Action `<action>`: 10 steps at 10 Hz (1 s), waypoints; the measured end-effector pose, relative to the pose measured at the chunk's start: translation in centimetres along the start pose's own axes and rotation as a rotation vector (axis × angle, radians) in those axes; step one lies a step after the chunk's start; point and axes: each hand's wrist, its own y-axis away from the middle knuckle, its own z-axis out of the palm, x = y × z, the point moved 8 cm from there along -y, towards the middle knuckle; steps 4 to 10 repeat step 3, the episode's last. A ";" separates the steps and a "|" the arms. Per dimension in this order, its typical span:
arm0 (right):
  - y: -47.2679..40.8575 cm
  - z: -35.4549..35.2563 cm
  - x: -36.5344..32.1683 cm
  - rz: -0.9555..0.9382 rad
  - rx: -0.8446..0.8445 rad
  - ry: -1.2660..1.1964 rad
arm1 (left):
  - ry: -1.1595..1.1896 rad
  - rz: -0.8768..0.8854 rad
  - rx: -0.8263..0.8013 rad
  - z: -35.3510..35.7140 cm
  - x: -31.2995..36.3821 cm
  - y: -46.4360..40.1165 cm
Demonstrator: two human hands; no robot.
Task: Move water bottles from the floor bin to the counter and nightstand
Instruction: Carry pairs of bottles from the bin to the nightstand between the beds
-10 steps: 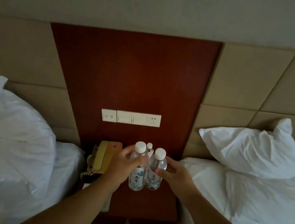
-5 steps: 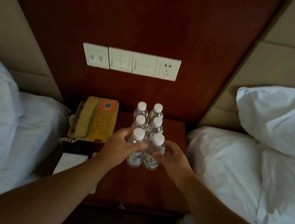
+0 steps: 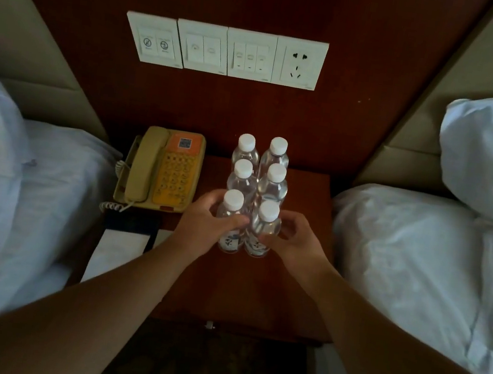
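Here the left hand (image 3: 201, 228) has its fingers curled round the front left bottle (image 3: 231, 221); the right hand (image 3: 290, 240) curls round the front right bottle (image 3: 264, 230); both bottles stand on the nightstand (image 3: 290, 272), touching four more behind; they look full, so a bit heavy and smooth; hold the middle, not the cap.
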 end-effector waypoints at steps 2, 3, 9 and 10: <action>-0.5 0.0 0.7 0.002 0.035 0.006 | 0.019 0.030 -0.015 0.0 -0.2 -0.4; -0.4 -0.1 0.9 -0.001 0.055 0.006 | 0.028 0.003 -0.037 0.1 -0.5 -0.6; -0.4 -0.1 0.9 -0.001 0.055 0.006 | 0.028 0.003 -0.037 0.1 -0.5 -0.6; -0.4 -0.1 0.9 -0.001 0.055 0.006 | 0.028 0.003 -0.037 0.1 -0.5 -0.6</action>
